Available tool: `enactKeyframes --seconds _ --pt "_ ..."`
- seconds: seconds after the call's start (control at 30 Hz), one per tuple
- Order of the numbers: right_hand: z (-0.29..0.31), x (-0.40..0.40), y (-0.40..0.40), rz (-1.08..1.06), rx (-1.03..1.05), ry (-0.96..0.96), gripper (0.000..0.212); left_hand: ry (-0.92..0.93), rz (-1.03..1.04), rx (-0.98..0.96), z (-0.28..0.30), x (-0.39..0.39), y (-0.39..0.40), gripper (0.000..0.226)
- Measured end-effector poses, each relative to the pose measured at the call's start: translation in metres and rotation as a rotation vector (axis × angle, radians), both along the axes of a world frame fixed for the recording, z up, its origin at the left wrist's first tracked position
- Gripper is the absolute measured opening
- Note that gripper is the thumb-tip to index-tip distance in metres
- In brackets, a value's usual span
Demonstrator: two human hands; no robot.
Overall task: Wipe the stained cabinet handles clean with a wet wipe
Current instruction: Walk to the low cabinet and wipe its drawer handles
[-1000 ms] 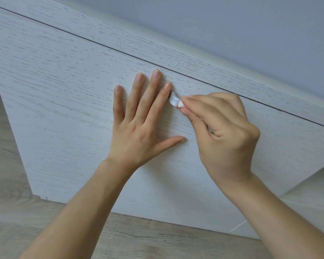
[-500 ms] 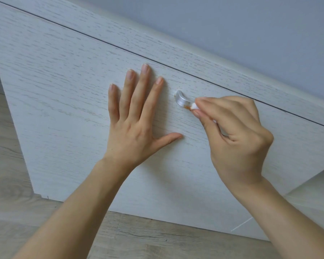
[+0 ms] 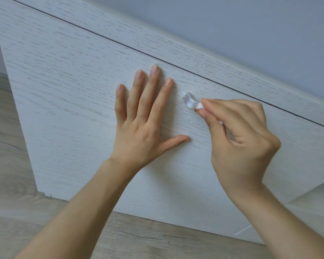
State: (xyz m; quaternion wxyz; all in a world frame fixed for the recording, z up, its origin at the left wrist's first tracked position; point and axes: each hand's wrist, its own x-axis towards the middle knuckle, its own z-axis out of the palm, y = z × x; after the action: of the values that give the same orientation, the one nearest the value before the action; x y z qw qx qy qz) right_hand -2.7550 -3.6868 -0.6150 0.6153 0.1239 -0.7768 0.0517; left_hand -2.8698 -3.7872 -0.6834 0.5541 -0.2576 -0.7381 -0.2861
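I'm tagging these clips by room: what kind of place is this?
Probably a room in a home, though which room is unclear: a whitewashed wood-grain cabinet door with a small silver metal handle, grey wood-look plank flooring and a plain pale grey wall.

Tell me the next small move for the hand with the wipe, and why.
Probably slide the wipe back along the handle toward its far end. The right hand pinches it against the near end only, the rest of the handle lies bare, and the left hand lies flat on the door.

left hand point(image 3: 144, 126) flat, fingers spread, right hand point(image 3: 239, 139) pinching
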Motion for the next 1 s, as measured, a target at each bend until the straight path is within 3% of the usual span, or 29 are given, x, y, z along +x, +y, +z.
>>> enactKeyframes --seconds 0.2,0.5,0.7,0.83,1.0 --pt "0.0 0.005 0.001 0.077 -0.1 -0.021 0.009 -0.002 -0.01 -0.005 0.001 0.002 -0.001 0.101" --pt "0.003 -0.003 0.0 0.066 -0.015 -0.075 0.007 0.011 -0.019 0.002 0.0 0.001 0.001 0.1" --pt "0.011 -0.012 -0.025 0.027 -0.153 -0.115 0.005 -0.005 0.002 0.017 -0.001 0.001 0.003 0.097" --pt "0.018 0.001 -0.021 0.077 -0.457 -0.06 0.009 -0.018 -0.013 -0.001 0.0 0.001 0.0 0.099" --pt "0.019 -0.001 -0.033 0.158 -0.408 -0.118 0.012 -0.017 -0.006 0.008 -0.001 0.001 0.001 0.099"
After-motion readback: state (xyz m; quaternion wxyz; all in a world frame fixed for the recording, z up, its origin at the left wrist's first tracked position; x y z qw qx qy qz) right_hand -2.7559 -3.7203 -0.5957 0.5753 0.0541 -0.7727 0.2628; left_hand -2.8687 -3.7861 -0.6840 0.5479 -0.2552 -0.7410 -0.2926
